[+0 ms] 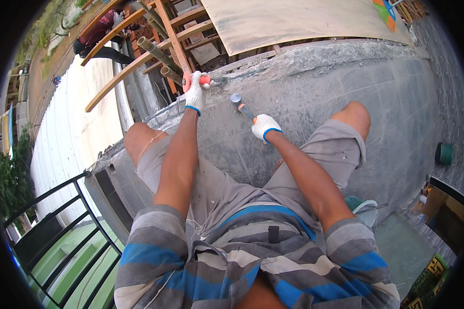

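Head view: left hand (pixel 194 92) clenched around an orange-handled chisel (pixel 203 80) at the concrete ledge (pixel 314 77); right hand (pixel 264 126) grips the hammer (pixel 241 105), its head resting on grey concrete.

chisel (pixel 207 80) tip too small to tell, its orange grip mostly wrapped by left glove (pixel 194 92), hammer handle (pixel 246 112) end hidden in right glove (pixel 265 126)

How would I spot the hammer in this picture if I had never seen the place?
Find the grey concrete slab the person sits on. The hammer is held by the gloved right hand above the slab; unlike the orange-handled tool in the left hand, it has a round metal head.
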`<action>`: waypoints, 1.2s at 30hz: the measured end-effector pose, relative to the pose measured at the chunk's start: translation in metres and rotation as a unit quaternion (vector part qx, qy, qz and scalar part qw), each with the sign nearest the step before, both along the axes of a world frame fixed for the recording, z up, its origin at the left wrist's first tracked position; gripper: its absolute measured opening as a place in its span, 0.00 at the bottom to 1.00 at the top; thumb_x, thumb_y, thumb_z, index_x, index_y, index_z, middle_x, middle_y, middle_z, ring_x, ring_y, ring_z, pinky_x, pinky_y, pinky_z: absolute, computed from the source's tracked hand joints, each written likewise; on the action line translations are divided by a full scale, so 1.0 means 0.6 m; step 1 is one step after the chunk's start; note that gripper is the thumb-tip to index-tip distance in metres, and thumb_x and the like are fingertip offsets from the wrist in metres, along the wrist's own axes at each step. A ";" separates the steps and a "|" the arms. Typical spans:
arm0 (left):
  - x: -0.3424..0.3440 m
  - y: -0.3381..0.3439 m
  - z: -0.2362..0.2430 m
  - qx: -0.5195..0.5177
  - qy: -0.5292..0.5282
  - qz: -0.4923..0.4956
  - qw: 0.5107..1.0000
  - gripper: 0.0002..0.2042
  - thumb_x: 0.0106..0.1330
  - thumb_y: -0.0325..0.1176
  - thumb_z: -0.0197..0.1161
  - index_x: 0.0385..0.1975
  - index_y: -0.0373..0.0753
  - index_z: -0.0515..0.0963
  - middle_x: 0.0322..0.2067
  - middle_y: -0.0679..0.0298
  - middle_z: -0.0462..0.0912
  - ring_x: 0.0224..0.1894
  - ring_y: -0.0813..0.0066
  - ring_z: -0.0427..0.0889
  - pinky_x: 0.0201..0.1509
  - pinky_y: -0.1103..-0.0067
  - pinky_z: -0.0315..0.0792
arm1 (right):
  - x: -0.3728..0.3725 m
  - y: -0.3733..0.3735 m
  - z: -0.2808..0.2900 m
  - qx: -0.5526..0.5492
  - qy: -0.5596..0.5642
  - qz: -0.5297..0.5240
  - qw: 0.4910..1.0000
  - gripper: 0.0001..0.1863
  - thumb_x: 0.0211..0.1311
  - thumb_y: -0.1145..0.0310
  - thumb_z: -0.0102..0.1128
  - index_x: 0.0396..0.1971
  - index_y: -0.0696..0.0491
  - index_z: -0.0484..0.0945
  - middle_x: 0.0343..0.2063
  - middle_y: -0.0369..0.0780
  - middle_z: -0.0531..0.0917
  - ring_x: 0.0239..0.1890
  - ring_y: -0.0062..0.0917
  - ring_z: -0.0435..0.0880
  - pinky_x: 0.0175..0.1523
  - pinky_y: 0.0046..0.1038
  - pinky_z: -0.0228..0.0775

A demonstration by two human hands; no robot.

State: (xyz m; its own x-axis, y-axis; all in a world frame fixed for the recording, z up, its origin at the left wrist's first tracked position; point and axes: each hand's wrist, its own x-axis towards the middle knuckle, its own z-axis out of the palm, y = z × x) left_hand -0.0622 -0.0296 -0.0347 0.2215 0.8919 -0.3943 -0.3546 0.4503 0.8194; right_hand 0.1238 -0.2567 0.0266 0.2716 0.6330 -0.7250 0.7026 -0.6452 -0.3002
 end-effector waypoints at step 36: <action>-0.017 -0.001 -0.032 0.069 0.278 -0.030 0.958 0.11 0.77 0.43 0.65 0.43 0.41 0.80 0.32 0.68 0.83 0.29 0.78 0.84 0.28 0.79 0.77 | -0.002 -0.004 -0.013 0.018 -0.009 -0.006 1.000 0.19 0.74 0.57 0.56 0.48 0.54 0.88 0.51 0.54 0.88 0.57 0.50 0.86 0.60 0.48 0.79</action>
